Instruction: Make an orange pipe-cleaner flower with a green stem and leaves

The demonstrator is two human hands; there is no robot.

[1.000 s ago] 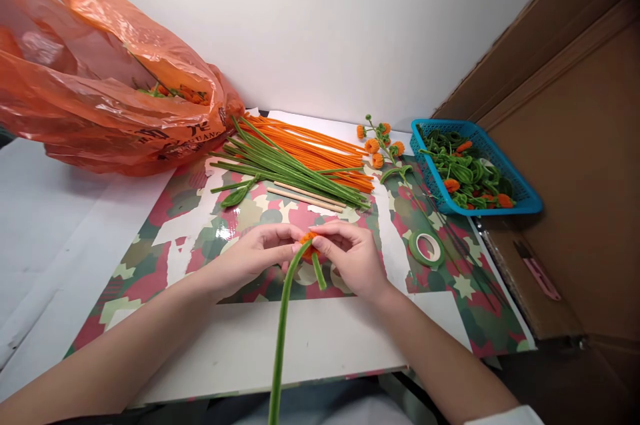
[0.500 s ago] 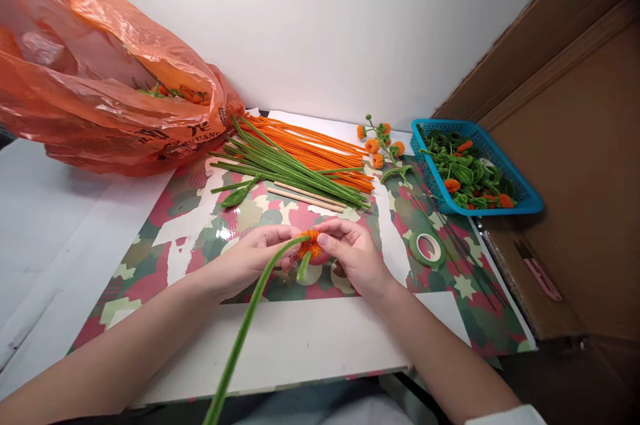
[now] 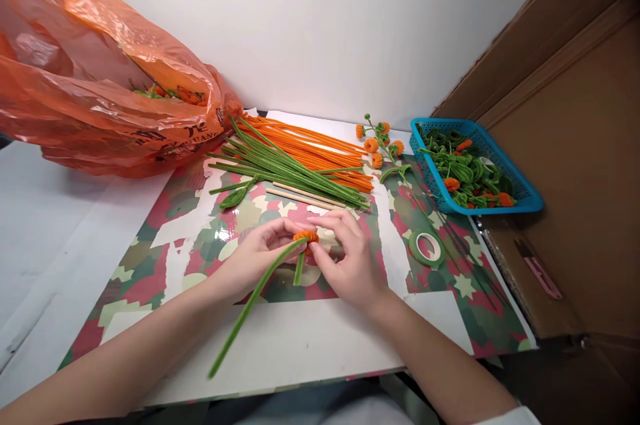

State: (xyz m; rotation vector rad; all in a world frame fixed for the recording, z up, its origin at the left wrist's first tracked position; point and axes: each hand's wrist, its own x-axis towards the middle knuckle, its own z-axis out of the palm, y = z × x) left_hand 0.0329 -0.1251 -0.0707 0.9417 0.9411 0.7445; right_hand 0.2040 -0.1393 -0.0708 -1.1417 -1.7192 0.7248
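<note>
A small coiled orange pipe-cleaner flower is between my two hands above the mat. From it a long green pipe cleaner runs down toward me on the left, and a short green end hangs beside it. My left hand is closed on the flower's left side, its fingertips partly hidden. At the flower's right side, my right hand touches it with the thumb, its index finger arched above. Behind the hands lie loose green pipe cleaners over orange pipe cleaners, with thin wooden sticks in front.
An orange plastic bag stands at the left. At the right are a finished flower spray, a roll of green tape and a blue basket of green and orange pieces. A pink-handled tool lies by the cardboard.
The orange flower has turned in my fingers and shifted slightly left. My right fingers have loosened from their pinch and spread a little. The long green end has swung farther from the camera.
</note>
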